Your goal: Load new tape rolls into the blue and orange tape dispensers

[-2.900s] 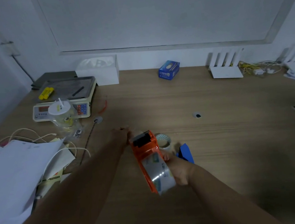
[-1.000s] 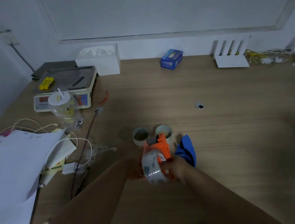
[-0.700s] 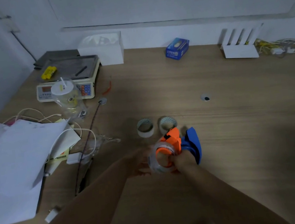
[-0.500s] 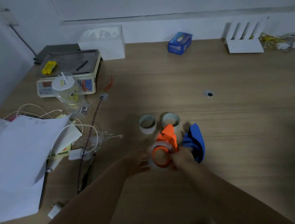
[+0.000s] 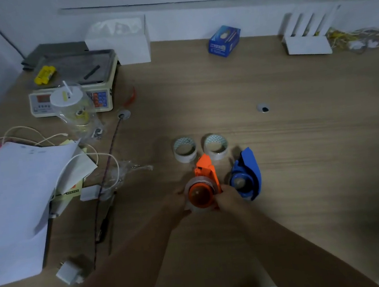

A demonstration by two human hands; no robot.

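While the person leans over the wooden table, both hands meet at the orange dispenser, which is near the person, in the middle of the table. A clear tape roll sits around the round orange part of it. The left hand curls its fingers on the left edge of the clear tape roll and holds it. The right hand grabs the right side of the orange dispenser. The pointed end of the dispenser faces the far wall.

Just to the right of it lies the blue dispenser, flat on the table, and no hand touches it. A little farther away two white tape rings stand side by side, the left ring and the right ring. The right ring is just beside the tip of the orange dispenser.

On the left side of the table is a big pile of white paper with white cords on it. Farther back on the left is a weighing scale, with a see-through cup in front of it. A small white plug lies near the close edge. By the far wall are a white box, a small blue box and a white router.
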